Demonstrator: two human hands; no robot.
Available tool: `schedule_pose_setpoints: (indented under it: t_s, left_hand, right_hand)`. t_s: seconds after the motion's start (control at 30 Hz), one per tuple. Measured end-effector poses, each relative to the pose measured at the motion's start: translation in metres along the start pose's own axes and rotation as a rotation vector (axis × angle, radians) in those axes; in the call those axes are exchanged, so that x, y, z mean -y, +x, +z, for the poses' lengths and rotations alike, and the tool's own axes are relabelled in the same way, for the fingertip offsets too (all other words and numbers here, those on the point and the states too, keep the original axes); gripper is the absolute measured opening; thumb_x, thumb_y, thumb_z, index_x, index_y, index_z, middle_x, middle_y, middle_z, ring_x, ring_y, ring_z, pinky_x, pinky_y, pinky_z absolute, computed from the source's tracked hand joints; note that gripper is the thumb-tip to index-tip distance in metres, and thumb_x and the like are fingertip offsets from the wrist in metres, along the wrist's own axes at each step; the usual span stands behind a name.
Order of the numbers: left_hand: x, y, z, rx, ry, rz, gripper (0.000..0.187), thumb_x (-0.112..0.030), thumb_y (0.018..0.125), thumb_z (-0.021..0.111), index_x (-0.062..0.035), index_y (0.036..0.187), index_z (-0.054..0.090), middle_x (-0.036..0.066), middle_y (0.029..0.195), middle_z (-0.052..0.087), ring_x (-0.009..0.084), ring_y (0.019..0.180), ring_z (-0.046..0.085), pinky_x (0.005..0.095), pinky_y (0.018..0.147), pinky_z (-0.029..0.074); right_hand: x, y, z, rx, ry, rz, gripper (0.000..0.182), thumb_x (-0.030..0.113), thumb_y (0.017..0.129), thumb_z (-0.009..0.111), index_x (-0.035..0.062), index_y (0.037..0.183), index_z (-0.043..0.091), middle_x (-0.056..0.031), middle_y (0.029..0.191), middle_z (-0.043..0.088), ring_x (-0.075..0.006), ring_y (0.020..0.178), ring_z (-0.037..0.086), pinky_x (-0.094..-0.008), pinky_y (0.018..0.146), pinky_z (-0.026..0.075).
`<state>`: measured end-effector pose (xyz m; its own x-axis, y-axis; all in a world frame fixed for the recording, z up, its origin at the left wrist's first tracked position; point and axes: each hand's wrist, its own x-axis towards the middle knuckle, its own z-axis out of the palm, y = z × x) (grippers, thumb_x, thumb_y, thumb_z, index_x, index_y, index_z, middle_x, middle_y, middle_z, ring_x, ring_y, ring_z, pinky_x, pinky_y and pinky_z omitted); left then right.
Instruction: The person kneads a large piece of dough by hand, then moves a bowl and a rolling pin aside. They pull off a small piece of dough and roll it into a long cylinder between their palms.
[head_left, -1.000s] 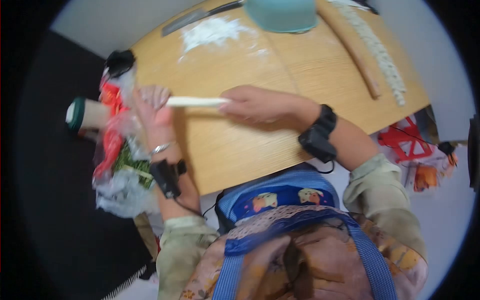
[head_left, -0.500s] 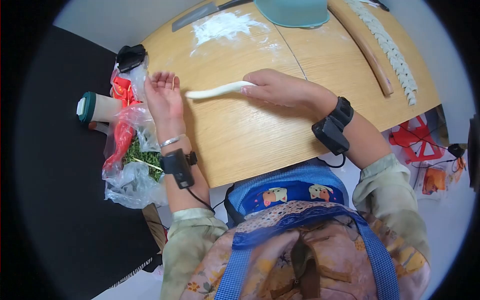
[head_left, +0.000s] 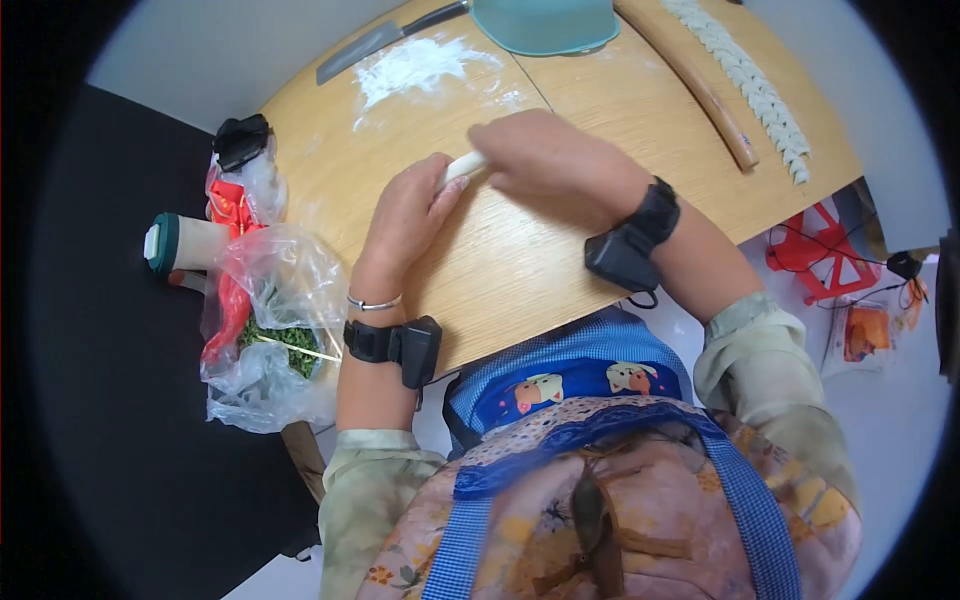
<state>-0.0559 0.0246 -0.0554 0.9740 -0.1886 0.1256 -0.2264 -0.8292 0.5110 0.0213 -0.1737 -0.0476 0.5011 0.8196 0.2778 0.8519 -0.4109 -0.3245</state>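
Observation:
A short stretch of a white dough strip point(head_left: 463, 170) shows between my two hands, above the wooden table point(head_left: 500, 260). My left hand point(head_left: 408, 212) is closed round its left end, thumb along the near side. Its other end goes into my right hand point(head_left: 545, 155), which is closed on it and slightly blurred. A patch of white flour point(head_left: 415, 68) lies on the table beyond my hands. At the far right, a row of small overlapping dough pieces point(head_left: 745, 85) runs beside a wooden rolling pin point(head_left: 700, 85).
A cleaver point(head_left: 362, 52) and a teal bowl point(head_left: 545, 25) are at the table's far side. Plastic bags point(head_left: 285, 270) with greens point(head_left: 290, 345) and a lidded cup point(head_left: 185, 243) stand off the left edge. A red stool point(head_left: 825, 255) is below the right edge.
My left hand has moved right, turned over from palm up, and closed on the strip's free end. My right hand still holds the other end. The view has shifted slightly.

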Motion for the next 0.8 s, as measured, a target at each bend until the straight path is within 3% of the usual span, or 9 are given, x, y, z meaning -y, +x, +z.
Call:
schedule_pose_setpoints:
  t_s: [0.07, 0.13, 0.2, 0.3, 0.5, 0.8]
  left_hand:
    - [-0.001, -0.001, 0.002, 0.028, 0.052, 0.014, 0.022, -0.017, 0.094, 0.058, 0.0015, 0.106, 0.06, 0.021, 0.086, 0.063, 0.0335, 0.074, 0.057, 0.0355, 0.071, 0.047]
    - [-0.003, -0.005, 0.001, -0.093, -0.107, 0.16, 0.023, -0.02, 0.097, 0.054, 0.0017, 0.1, 0.059, 0.021, 0.082, 0.061, 0.0369, 0.073, 0.056, 0.0388, 0.068, 0.045]
    - [-0.002, -0.013, -0.009, -0.034, -0.016, 0.152, 0.024, -0.021, 0.098, 0.052, 0.0015, 0.098, 0.058, 0.021, 0.081, 0.059, 0.0373, 0.073, 0.056, 0.0399, 0.068, 0.045]
    - [-0.015, -0.028, -0.016, 0.057, 0.093, 0.131, 0.025, -0.022, 0.1, 0.05, 0.0012, 0.094, 0.055, 0.022, 0.078, 0.056, 0.0379, 0.072, 0.055, 0.0414, 0.066, 0.043]
    - [-0.033, -0.049, -0.027, 0.127, 0.141, 0.069, 0.025, -0.024, 0.099, 0.051, -0.0005, 0.09, 0.053, 0.022, 0.072, 0.051, 0.0381, 0.066, 0.05, 0.0426, 0.062, 0.041]
    - [-0.027, -0.067, -0.024, 0.099, 0.231, 0.078, 0.024, -0.023, 0.098, 0.053, -0.0017, 0.087, 0.051, 0.022, 0.071, 0.05, 0.0387, 0.066, 0.051, 0.0433, 0.06, 0.041]
  right_hand:
    - [0.015, 0.008, 0.015, -0.022, 0.037, -0.004, 0.017, 0.014, 0.085, 0.061, -0.0002, 0.094, 0.06, -0.019, 0.08, 0.065, -0.0367, 0.079, 0.065, -0.0449, 0.07, 0.05]
    - [0.021, 0.01, 0.021, -0.044, 0.077, -0.01, 0.019, 0.015, 0.087, 0.058, -0.0005, 0.097, 0.061, -0.0188, 0.084, 0.067, -0.0369, 0.08, 0.067, -0.0445, 0.069, 0.052]
    - [0.021, 0.008, 0.02, -0.078, 0.107, -0.137, 0.015, 0.013, 0.084, 0.061, -0.001, 0.088, 0.057, -0.02, 0.074, 0.064, -0.0387, 0.075, 0.064, -0.0457, 0.065, 0.05]
    - [0.021, -0.005, 0.009, 0.0, 0.04, -0.237, 0.018, 0.017, 0.086, 0.06, -0.0004, 0.089, 0.058, -0.0193, 0.074, 0.064, -0.0392, 0.071, 0.064, -0.0462, 0.062, 0.049]
    - [0.016, -0.031, -0.011, 0.091, -0.074, -0.234, 0.029, 0.03, 0.09, 0.061, 0.002, 0.087, 0.055, -0.0179, 0.072, 0.063, -0.0386, 0.068, 0.063, -0.046, 0.06, 0.05]
    - [0.012, -0.056, -0.013, 0.088, -0.079, -0.196, 0.03, 0.031, 0.091, 0.059, 0.0016, 0.086, 0.053, -0.0177, 0.07, 0.062, -0.0388, 0.068, 0.063, -0.0461, 0.059, 0.049]
